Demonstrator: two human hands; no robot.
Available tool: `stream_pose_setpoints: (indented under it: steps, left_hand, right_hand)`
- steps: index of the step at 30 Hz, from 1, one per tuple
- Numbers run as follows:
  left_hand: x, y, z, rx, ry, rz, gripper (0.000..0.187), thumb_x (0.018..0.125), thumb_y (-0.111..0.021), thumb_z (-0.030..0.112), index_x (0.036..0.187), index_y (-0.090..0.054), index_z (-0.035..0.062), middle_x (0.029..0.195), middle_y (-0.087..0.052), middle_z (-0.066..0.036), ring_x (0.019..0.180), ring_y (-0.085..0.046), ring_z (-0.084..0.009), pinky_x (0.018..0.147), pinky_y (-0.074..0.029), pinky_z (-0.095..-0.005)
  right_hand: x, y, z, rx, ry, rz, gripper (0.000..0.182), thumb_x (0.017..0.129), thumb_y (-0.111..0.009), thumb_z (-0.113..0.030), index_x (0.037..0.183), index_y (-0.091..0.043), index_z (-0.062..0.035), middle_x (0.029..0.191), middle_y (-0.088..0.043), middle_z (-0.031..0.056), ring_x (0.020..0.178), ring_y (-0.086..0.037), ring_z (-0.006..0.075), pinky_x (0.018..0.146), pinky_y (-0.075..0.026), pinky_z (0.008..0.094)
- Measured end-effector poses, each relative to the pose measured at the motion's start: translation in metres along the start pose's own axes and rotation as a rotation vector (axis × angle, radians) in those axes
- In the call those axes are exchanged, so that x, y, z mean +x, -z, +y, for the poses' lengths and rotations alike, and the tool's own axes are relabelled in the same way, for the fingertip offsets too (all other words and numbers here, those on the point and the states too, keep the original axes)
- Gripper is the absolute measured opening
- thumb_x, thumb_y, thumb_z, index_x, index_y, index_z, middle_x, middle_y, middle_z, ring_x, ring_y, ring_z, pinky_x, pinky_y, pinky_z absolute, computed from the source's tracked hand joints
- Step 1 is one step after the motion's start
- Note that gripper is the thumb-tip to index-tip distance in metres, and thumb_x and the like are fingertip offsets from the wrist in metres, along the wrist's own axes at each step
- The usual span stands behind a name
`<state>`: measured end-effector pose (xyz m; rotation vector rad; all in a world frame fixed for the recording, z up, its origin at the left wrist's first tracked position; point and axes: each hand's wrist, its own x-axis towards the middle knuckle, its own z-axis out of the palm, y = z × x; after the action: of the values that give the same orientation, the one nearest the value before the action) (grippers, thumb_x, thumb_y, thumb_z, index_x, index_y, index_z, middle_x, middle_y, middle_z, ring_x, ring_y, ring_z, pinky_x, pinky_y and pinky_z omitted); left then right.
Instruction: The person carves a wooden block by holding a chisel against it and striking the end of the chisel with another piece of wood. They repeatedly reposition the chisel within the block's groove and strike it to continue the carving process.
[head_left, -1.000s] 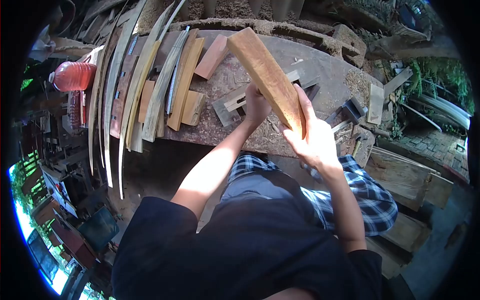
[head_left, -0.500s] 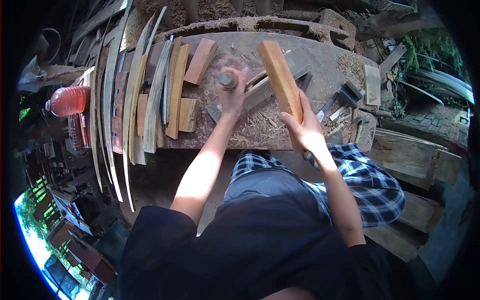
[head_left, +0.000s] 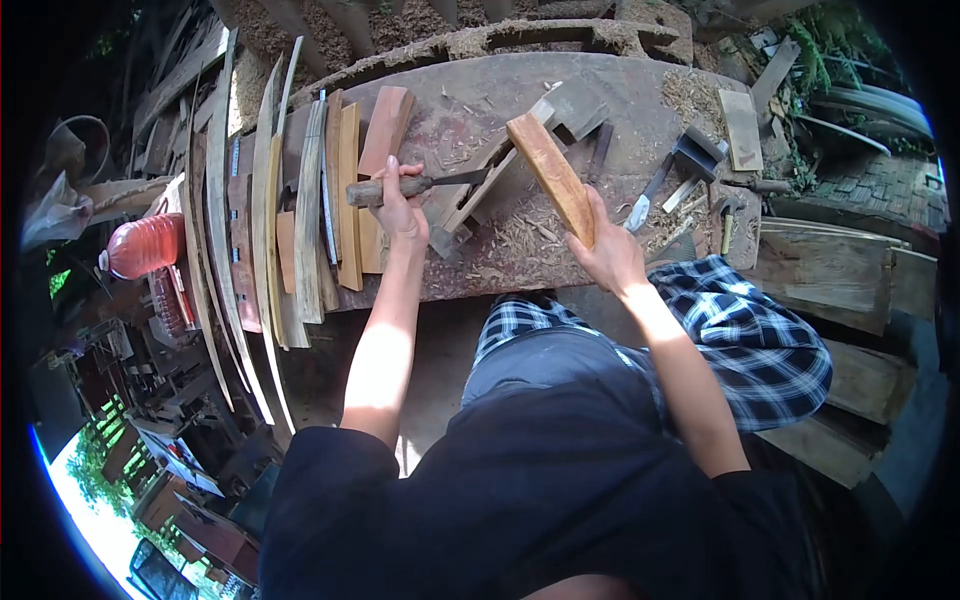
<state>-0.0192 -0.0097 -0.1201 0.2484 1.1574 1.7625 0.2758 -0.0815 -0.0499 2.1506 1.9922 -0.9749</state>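
My left hand (head_left: 402, 208) is closed around the wooden handle of a chisel (head_left: 462, 178), whose dark blade points right. Below and beyond the blade, a notched length of wood (head_left: 470, 205) lies at a slant on the workbench (head_left: 440, 110). In my right hand (head_left: 612, 252) is a thick orange-brown block of wood (head_left: 548, 168), gripped at its lower end and tilted up to the left. The block hangs over the bench and partly hides the greyish wood behind it. The chisel tip and the block are apart.
Wood strips (head_left: 310, 200) and a reddish block (head_left: 386, 125) lie at the bench's left, beside a bottle of pink liquid (head_left: 145, 246). At right are a dark metal tool (head_left: 698, 155), a hammer (head_left: 727, 218) and a pale board (head_left: 740, 130). Shavings (head_left: 530, 235) litter the near edge.
My left hand has moved left and turned the chisel from end-on to sideways, so its blade now shows. The block in my right hand has shifted slightly left and tilted further over.
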Motion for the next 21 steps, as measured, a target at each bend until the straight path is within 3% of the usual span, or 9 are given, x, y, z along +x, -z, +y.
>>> stream_pose_setpoints:
  steps: [4, 7, 9, 12, 19, 21]
  left_hand:
    - [-0.019, -0.042, 0.017, 0.193, -0.197, -0.097, 0.021, 0.094, -0.072, 0.011, 0.085, -0.054, 0.0076, 0.068, -0.059, -0.003, 0.062, -0.060, -0.0124, 0.072, -0.058, -0.0343]
    - [-0.027, -0.054, 0.019, 0.348, -0.259, -0.217, 0.020, 0.095, -0.071, 0.010, 0.087, -0.052, 0.0074, 0.066, -0.056, -0.003, 0.059, -0.057, -0.0125, 0.073, -0.058, -0.0380]
    - [-0.031, -0.057, 0.015, 0.384, -0.273, -0.240, 0.021, 0.095, -0.071, 0.010, 0.085, -0.053, 0.0070, 0.067, -0.057, -0.003, 0.060, -0.057, -0.0108, 0.071, -0.058, -0.0346]
    - [-0.031, -0.057, 0.003, 0.492, -0.351, -0.341, 0.021, 0.095, -0.072, 0.012, 0.085, -0.054, 0.0056, 0.069, -0.060, -0.002, 0.063, -0.060, -0.0094, 0.070, -0.056, -0.0288]
    - [-0.038, -0.059, -0.014, 0.580, -0.330, -0.293, 0.024, 0.094, -0.075, 0.017, 0.080, -0.059, 0.0065, 0.067, -0.058, 0.002, 0.063, -0.057, -0.0056, 0.062, -0.046, -0.0240]
    - [-0.039, -0.052, -0.023, 0.722, -0.494, -0.292, 0.024, 0.096, -0.073, 0.017, 0.082, -0.057, 0.0058, 0.070, -0.061, 0.001, 0.064, -0.060, -0.0065, 0.062, -0.047, -0.0230]
  right_hand:
    - [-0.003, 0.003, -0.003, 0.000, -0.025, -0.028, 0.087, 0.090, -0.063, -0.040, 0.159, -0.014, -0.0216, 0.094, -0.071, 0.0283, 0.091, -0.070, 0.0482, 0.083, -0.056, 0.0560]
    - [-0.002, 0.000, -0.003, -0.001, -0.023, -0.022, 0.087, 0.090, -0.063, -0.041, 0.159, -0.014, -0.0216, 0.096, -0.071, 0.0286, 0.091, -0.070, 0.0481, 0.084, -0.056, 0.0559]
    - [-0.003, -0.002, 0.000, 0.035, -0.006, -0.001, 0.086, 0.091, -0.062, -0.045, 0.159, -0.015, -0.0208, 0.095, -0.070, 0.0328, 0.091, -0.069, 0.0511, 0.086, -0.055, 0.0562]
    - [-0.003, -0.001, -0.003, 0.023, -0.025, -0.011, 0.087, 0.090, -0.062, -0.041, 0.159, -0.014, -0.0215, 0.096, -0.071, 0.0293, 0.091, -0.070, 0.0486, 0.084, -0.056, 0.0562]
    - [-0.001, -0.004, 0.001, 0.032, -0.029, -0.012, 0.087, 0.089, -0.062, -0.041, 0.159, -0.014, -0.0204, 0.095, -0.071, 0.0294, 0.090, -0.070, 0.0488, 0.083, -0.056, 0.0569]
    - [-0.001, -0.003, 0.000, 0.027, -0.036, -0.029, 0.087, 0.090, -0.061, -0.041, 0.159, -0.013, -0.0202, 0.095, -0.071, 0.0298, 0.090, -0.070, 0.0493, 0.084, -0.056, 0.0572]
